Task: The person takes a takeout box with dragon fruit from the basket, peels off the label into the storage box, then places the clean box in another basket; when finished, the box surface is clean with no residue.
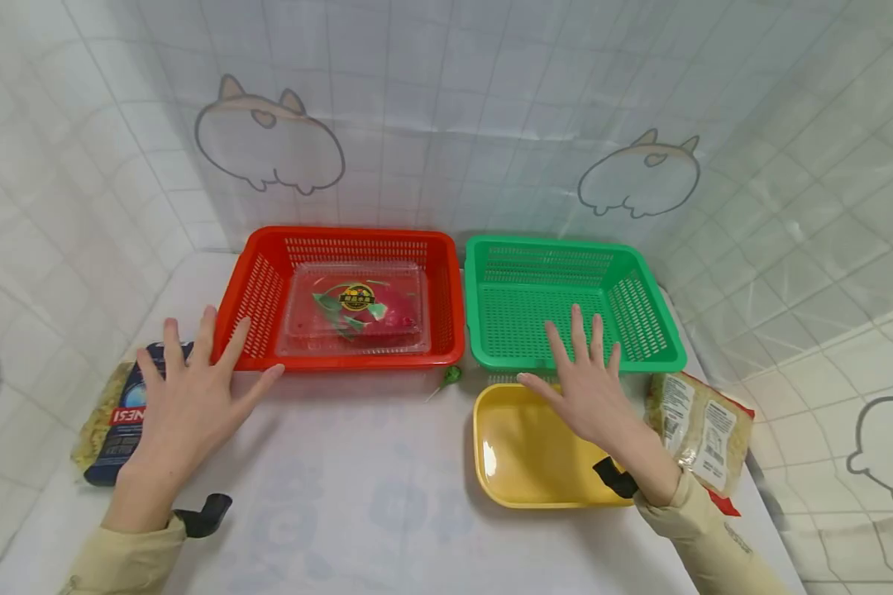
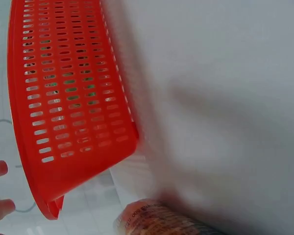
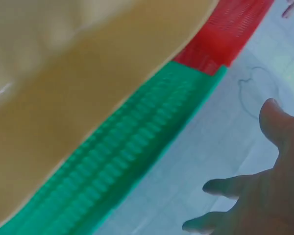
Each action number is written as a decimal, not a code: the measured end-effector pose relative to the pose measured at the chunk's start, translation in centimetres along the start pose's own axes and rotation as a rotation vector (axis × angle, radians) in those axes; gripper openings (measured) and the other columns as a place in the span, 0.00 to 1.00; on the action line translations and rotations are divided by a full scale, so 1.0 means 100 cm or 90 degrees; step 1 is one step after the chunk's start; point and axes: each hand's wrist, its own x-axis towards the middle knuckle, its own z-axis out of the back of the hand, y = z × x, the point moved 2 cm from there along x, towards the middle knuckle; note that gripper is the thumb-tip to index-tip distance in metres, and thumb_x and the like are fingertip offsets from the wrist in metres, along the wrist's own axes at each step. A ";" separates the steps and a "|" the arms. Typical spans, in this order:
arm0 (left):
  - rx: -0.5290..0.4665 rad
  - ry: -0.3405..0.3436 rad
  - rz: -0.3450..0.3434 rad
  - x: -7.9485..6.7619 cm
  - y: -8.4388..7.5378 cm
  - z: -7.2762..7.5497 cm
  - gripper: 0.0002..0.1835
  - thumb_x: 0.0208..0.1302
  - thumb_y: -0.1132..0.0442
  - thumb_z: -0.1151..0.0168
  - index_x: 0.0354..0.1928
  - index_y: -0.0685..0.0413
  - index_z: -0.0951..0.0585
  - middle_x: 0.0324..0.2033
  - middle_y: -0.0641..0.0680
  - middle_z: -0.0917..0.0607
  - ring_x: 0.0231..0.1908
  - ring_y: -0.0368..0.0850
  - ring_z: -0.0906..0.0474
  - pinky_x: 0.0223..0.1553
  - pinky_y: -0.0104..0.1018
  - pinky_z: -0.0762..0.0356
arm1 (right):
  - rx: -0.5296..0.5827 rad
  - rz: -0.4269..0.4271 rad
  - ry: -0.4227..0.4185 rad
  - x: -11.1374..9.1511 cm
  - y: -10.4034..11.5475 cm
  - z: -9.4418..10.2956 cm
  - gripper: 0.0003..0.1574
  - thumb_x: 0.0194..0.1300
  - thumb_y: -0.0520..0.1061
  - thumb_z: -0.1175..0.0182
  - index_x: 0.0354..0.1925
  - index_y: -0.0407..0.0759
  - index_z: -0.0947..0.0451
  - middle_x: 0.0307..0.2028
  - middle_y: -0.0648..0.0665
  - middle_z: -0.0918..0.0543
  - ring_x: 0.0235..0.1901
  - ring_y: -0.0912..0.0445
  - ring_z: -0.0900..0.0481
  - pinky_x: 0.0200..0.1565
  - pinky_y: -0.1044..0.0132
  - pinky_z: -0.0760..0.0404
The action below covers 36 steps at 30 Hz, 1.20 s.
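My left hand [image 1: 193, 409] is spread with straight fingers near the left corner of the red basket [image 1: 357, 361], holding nothing. Partly behind it lies a dark blue pasta bag [image 1: 122, 438]. Inside the red basket sits a clear plastic box [image 1: 353, 335] with pink and green contents and a black-and-gold label. My right hand [image 1: 595, 397], fingers also spread and holding nothing, overlaps the yellow tray [image 1: 528, 463] in the head view. Its fingertips overlap the front of the green basket [image 1: 543, 306]. The right wrist view shows that hand [image 3: 264, 191] beside the green basket.
Between the baskets, at their front, lies a small green item with a thin stick [image 1: 452, 375]. A clear bag of pale food [image 1: 703, 430] with white labels lies right of the yellow tray. A curtain with cartoon animals [image 1: 446, 124] hangs behind the baskets.
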 end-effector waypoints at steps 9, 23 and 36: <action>-0.142 0.045 -0.022 0.018 -0.001 0.007 0.45 0.68 0.37 0.44 0.77 0.58 0.42 0.75 0.72 0.49 0.73 0.78 0.62 0.66 0.77 0.60 | 0.139 0.071 -0.012 0.023 0.039 0.010 0.48 0.70 0.68 0.45 0.76 0.44 0.41 0.78 0.39 0.50 0.77 0.39 0.51 0.68 0.36 0.39; -0.291 0.231 0.045 0.071 0.008 0.024 0.42 0.74 0.39 0.53 0.77 0.62 0.45 0.69 0.76 0.38 0.66 0.75 0.39 0.58 0.69 0.31 | 0.436 0.043 0.101 0.096 0.084 0.002 0.31 0.73 0.58 0.44 0.67 0.46 0.29 0.64 0.45 0.24 0.61 0.48 0.25 0.56 0.51 0.20; -0.442 0.401 0.100 0.119 0.016 0.015 0.49 0.72 0.36 0.51 0.78 0.64 0.54 0.73 0.72 0.46 0.69 0.71 0.46 0.65 0.63 0.34 | 0.617 -0.085 0.345 0.158 0.114 -0.009 0.42 0.73 0.54 0.43 0.75 0.41 0.45 0.71 0.42 0.36 0.72 0.43 0.40 0.69 0.48 0.34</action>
